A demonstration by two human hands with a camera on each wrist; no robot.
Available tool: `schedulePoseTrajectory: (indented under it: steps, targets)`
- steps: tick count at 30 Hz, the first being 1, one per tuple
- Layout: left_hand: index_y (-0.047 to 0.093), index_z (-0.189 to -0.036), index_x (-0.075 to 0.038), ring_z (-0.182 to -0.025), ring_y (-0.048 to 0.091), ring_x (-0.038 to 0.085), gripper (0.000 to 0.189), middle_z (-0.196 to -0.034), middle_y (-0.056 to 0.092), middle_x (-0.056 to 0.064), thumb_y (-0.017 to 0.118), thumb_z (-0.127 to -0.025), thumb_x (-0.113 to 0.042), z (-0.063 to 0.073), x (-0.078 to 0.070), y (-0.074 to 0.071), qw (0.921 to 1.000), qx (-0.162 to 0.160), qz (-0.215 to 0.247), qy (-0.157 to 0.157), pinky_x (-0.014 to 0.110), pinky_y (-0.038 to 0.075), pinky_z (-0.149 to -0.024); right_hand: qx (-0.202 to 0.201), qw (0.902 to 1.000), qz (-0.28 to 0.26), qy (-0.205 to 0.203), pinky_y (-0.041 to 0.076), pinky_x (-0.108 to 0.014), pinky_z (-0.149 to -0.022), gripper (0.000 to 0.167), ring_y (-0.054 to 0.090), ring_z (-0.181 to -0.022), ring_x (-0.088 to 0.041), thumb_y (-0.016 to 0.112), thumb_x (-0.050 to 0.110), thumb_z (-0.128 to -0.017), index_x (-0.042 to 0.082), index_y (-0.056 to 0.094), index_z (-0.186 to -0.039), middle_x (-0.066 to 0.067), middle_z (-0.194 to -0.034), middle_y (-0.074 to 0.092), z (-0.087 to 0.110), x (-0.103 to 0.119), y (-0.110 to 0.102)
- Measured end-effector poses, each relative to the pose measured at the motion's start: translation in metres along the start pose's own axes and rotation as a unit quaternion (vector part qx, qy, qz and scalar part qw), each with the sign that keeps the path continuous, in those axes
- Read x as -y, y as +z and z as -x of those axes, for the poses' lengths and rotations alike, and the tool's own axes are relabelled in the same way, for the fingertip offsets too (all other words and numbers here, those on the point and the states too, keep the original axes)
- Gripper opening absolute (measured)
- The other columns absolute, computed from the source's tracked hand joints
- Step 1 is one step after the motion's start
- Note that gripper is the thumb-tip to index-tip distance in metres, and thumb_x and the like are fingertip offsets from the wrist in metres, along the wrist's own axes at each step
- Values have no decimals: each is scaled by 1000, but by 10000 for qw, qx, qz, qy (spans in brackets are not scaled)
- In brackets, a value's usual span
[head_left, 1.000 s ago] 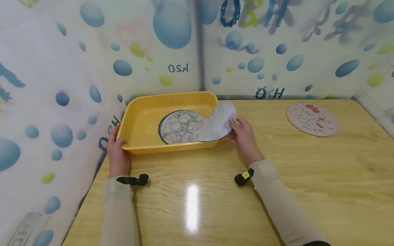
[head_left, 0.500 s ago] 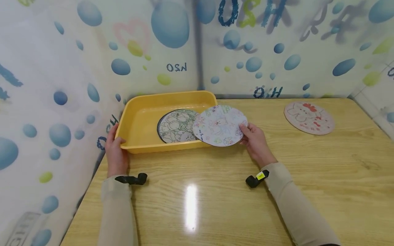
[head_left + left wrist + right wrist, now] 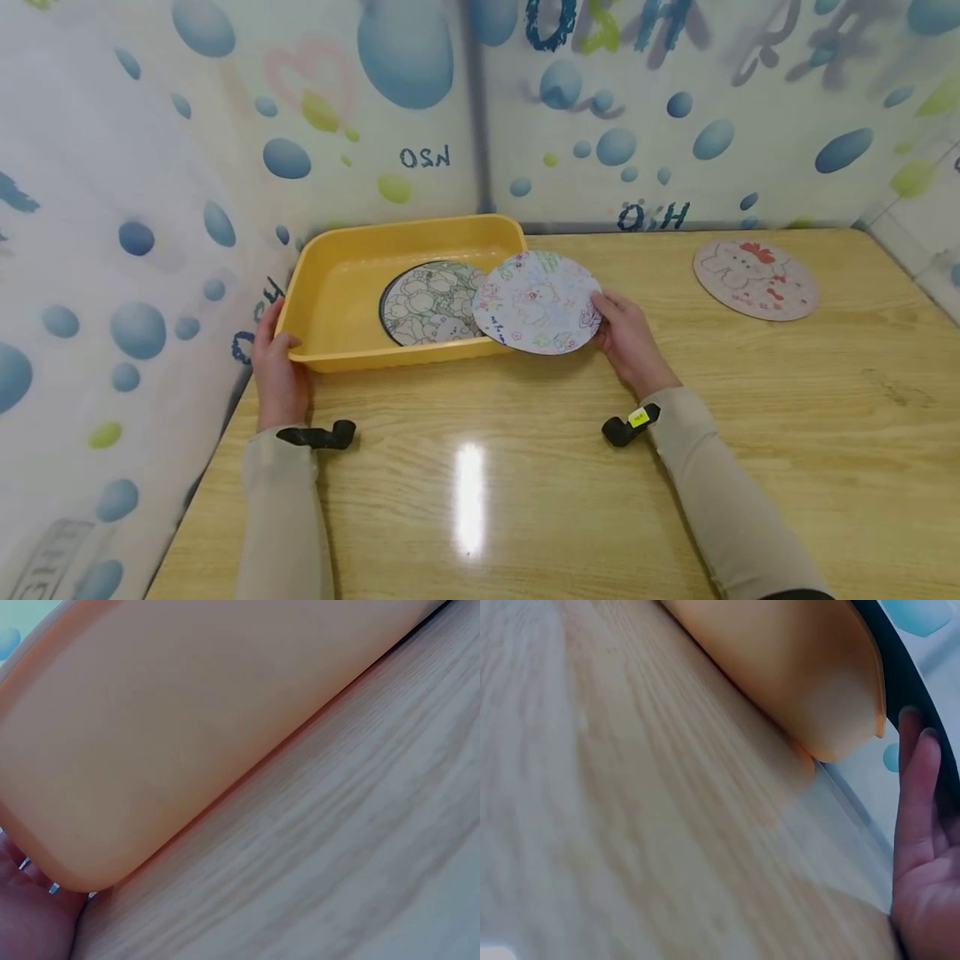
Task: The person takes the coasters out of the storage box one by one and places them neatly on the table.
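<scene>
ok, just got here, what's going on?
A person's left hand grips the near left corner of a yellow rectangular tray. Their right hand holds a round white disc with multicoloured drawings by its right edge, raised at the tray's right end. A round, dark-rimmed disc with green floral line art lies inside the tray. A round pink disc with red details lies apart, to the right on the wood-grain table.

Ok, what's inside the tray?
A green-patterned disc shows; its right edge and the near right corner of the tray are hidden by the pale disc in the right hand.
</scene>
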State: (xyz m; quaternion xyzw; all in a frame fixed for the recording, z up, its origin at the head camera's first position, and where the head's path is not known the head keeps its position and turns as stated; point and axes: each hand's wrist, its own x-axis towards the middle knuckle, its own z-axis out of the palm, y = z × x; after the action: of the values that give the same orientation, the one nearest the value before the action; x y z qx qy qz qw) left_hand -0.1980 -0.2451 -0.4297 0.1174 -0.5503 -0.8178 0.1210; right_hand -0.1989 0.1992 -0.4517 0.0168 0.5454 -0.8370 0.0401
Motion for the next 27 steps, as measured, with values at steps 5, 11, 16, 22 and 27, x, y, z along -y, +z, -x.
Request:
schedulePoseTrajectory:
  steps: [5,11,16,22,27]
  targets:
    - [42,-133,-21,-123,34,18,55,-139,29,-5,33,-84,3,-1,0,0,9999,27,107,24,29,31,-101,-158,9999,-1,39,50,-22,-58,42,58,-77,-10,43,17,-94,9,38,-134,-9,-109,55,-1,2,1]
    - [41,-134,-19,-124,34,20,55,-139,29,-5,33,-84,4,-3,1,0,9997,108,240,20,30,32,-100,-152,9994,285,123,51,-22,-63,45,57,-84,-11,45,15,-93,9,36,-137,-10,-125,46,-2,1,1]
    - [40,-134,-18,-124,33,21,55,-138,30,-4,34,-84,4,-2,0,2,9996,123,254,16,30,32,-100,-117,9991,365,152,51,-24,-67,47,58,-88,-12,48,15,-91,13,37,-137,-10,-123,50,-3,1,-1]
    - [42,-132,-19,-124,33,21,54,-138,31,-5,33,-84,4,-2,-1,3,9997,98,225,21,30,31,-101,-23,9988,433,212,52,-25,-67,45,59,-83,-14,49,15,-91,22,42,-134,-11,-113,56,-3,1,-2]
    - [40,-134,-20,-123,34,20,54,-138,30,-6,33,-85,3,-1,0,1,9999,52,96,-5,29,32,-100,428,9986,202,236,52,-27,-67,49,61,-83,-15,47,14,-91,21,34,-138,-10,-111,58,-4,3,-6]
